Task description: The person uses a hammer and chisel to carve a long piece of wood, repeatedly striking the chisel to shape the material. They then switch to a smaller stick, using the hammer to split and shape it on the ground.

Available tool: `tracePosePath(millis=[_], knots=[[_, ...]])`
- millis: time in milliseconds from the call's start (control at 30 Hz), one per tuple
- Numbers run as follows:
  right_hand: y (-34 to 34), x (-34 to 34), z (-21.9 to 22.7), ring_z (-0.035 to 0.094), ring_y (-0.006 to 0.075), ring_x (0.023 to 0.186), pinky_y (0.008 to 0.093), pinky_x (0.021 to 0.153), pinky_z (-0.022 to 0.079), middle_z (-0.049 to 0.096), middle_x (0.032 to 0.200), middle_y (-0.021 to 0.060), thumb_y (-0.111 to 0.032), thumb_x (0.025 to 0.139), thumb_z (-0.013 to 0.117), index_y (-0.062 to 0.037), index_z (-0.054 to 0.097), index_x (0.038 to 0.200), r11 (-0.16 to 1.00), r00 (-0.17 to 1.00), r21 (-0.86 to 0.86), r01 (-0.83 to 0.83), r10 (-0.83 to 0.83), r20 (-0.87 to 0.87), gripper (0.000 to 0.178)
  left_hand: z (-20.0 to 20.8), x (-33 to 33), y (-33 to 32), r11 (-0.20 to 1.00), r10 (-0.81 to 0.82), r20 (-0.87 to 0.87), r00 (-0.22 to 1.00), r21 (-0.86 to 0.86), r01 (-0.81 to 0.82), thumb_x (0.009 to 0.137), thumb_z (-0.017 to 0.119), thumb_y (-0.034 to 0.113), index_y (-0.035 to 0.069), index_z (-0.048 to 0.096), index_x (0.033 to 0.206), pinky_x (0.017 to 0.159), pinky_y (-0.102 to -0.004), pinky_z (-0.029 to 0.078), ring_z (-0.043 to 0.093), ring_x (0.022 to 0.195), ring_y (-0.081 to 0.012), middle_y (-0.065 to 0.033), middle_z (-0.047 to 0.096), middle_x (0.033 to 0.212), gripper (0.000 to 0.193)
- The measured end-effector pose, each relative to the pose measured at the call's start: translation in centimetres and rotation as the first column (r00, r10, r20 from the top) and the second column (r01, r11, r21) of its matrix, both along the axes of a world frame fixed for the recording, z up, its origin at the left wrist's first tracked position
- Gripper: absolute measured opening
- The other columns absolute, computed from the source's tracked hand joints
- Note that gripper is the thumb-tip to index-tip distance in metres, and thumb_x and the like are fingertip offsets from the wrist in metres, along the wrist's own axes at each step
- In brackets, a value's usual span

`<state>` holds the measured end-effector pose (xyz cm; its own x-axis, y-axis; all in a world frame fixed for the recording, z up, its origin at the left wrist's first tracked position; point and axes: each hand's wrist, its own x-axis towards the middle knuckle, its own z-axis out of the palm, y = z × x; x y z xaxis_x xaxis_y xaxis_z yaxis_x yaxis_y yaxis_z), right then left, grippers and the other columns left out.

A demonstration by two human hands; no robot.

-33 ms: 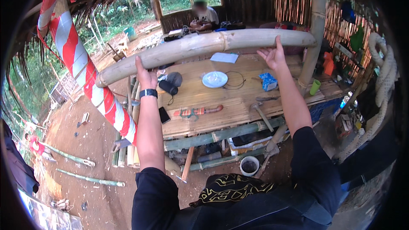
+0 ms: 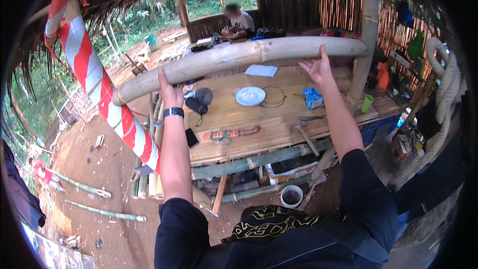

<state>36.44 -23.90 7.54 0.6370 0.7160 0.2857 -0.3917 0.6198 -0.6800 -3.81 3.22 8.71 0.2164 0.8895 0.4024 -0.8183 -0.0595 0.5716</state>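
Observation:
A thick pale bamboo pole (image 2: 219, 63) spans the view at chest height. Its left end meets a post wrapped in red and white striped tape (image 2: 102, 92); its right end meets an upright bamboo post (image 2: 367, 35). My left hand (image 2: 171, 94), with a dark watch at the wrist, is closed at the pole's underside near the left end, thumb up its near face. The pole partly hides those fingers. Towards the right end, my right hand (image 2: 317, 66) is open with palm up and fingers spread below the pole; its thumb touches the near face.
Beyond the pole stands a bamboo table (image 2: 279, 119) with a white plate (image 2: 250, 96), a sheathed knife (image 2: 231, 133), a hammer (image 2: 306, 138), a phone (image 2: 191, 138) and a blue box (image 2: 312, 98). A bucket (image 2: 292, 196) stands below. A person (image 2: 241, 22) sits behind. Thick rope (image 2: 445, 94) hangs right.

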Motion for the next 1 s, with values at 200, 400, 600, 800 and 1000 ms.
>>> tracePosePath(millis=[200,400,600,800,1000], knots=[[-0.3,0.8,-0.3,0.026,0.0433,0.133,0.0532,0.104,0.033,0.021,0.147,0.0238,-0.070,0.076,0.057,-0.0046,0.019,0.145,1.000,1.000,-0.007,-0.012,0.012,0.022,0.102,0.6,0.7,-1.6,0.999,0.035,-0.012,0.999,-0.024,-0.035,0.079,0.065,0.053,0.016,0.032,0.139,0.107,-0.0534,0.024,0.033,0.129,-0.0279,-0.0092,0.035,0.141,0.077],[0.1,0.6,-0.4,0.027,0.0437,0.132,0.0533,0.104,0.034,0.022,0.146,0.0234,-0.069,0.075,0.060,-0.0058,0.019,0.145,1.000,1.000,0.011,-0.007,0.007,0.016,0.103,0.5,0.1,-0.7,0.998,0.000,0.010,1.000,-0.057,0.001,0.078,0.069,0.050,0.013,0.034,0.137,0.107,-0.0505,0.029,0.035,0.125,-0.0279,-0.0089,0.037,0.136,0.078],[0.0,1.2,-0.5,0.028,0.0436,0.131,0.0530,0.105,0.033,0.025,0.144,0.0226,-0.068,0.076,0.060,-0.0056,0.021,0.143,0.999,1.000,0.029,-0.021,0.022,-0.012,0.100,0.7,0.5,-1.1,0.999,0.004,0.027,1.000,-0.041,-0.003,0.077,0.070,0.048,0.013,0.035,0.136,0.106,-0.0496,0.032,0.036,0.125,-0.0279,-0.0102,0.038,0.136,0.078],[0.7,0.6,-0.6,0.027,0.0437,0.132,0.0534,0.108,0.029,0.021,0.145,0.0253,-0.063,0.074,0.065,-0.0056,0.011,0.145,0.997,0.995,0.075,-0.006,0.013,-0.097,0.106,0.1,0.6,-0.5,1.000,0.004,0.041,0.999,0.001,-0.004,0.080,0.067,0.048,0.012,0.034,0.136,0.105,-0.0509,0.032,0.038,0.125,-0.0293,-0.0111,0.039,0.136,0.074],[0.3,-1.5,-5.1,0.042,0.0342,0.127,0.0485,0.101,0.039,0.036,0.141,0.0227,-0.061,0.085,0.052,-0.0052,0.015,0.145,0.978,0.974,-0.109,-0.180,0.192,0.118,0.089,0.2,1.3,-0.4,0.989,0.144,0.054,0.988,-0.051,-0.141,0.079,0.071,0.044,0.009,0.040,0.133,0.096,-0.0542,0.036,0.044,0.120,-0.0273,-0.0092,0.046,0.132,0.071]])
